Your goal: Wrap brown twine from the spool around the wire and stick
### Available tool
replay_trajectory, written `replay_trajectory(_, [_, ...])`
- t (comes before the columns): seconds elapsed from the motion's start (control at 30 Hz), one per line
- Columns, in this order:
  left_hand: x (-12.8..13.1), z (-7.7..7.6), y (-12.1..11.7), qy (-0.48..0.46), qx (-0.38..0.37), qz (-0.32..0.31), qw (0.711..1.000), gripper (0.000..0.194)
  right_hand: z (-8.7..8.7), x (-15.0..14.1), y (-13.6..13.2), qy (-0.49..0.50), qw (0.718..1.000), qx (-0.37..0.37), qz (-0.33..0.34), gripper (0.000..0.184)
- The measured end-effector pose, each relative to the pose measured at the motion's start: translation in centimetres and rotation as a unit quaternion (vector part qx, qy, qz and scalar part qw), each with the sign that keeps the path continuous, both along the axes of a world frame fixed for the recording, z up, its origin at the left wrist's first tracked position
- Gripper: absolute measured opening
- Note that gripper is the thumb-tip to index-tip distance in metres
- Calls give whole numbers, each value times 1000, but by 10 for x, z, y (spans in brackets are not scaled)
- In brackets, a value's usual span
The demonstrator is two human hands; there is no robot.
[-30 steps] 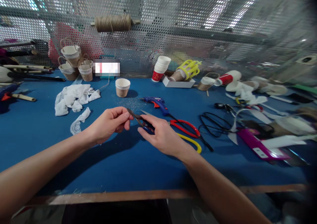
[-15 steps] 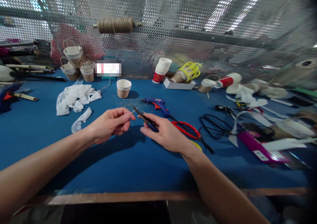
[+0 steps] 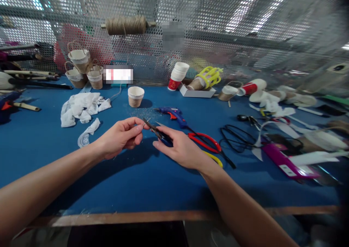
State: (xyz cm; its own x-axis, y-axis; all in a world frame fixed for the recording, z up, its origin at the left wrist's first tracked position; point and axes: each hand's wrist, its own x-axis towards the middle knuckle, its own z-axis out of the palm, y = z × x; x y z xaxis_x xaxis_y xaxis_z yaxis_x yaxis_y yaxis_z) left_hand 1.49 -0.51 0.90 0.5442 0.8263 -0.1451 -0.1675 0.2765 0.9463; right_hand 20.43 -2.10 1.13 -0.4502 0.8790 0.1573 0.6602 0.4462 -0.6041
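Observation:
My left hand (image 3: 127, 136) pinches a short, thin strand, perhaps twine, between thumb and forefinger. In my right hand (image 3: 181, 147) is a pair of dark-bladed scissors (image 3: 151, 126) with a dark blue handle, partly covered by the fingers. The blades meet the strand right at the left fingertips; whether they have cut it I cannot tell. Just beyond the hands lies a blue glue gun (image 3: 173, 115) with an orange trigger. A small brown cup with a white lace rim (image 3: 135, 97) stands upright behind, amid scattered pale crumbs. Red handles (image 3: 208, 141) lie beside my right hand.
Crumpled white lace (image 3: 79, 108) and a loose lace strip (image 3: 88, 132) lie at left. Handled cups (image 3: 94, 78) stand behind them. A twine spool (image 3: 125, 25) hangs on the mesh. Stacked paper cups (image 3: 178, 76), a black cable (image 3: 237, 139) and a purple device (image 3: 283, 161) occupy the right.
The scissors have shifted slightly left, so their blades now reach the strand at my left fingertips. My left hand has barely moved.

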Motion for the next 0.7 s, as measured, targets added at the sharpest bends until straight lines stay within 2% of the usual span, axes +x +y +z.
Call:
replay_trajectory(0.23, [2,-3,1,3,-3,2,1000,14,-1,-1,-1,-12,1000,17,-14,32])
replay_trajectory(0.7, [1,-8,-1,-48,-34,-3,998,15,-1,-2,0,-3,1000,-8,-1,33])
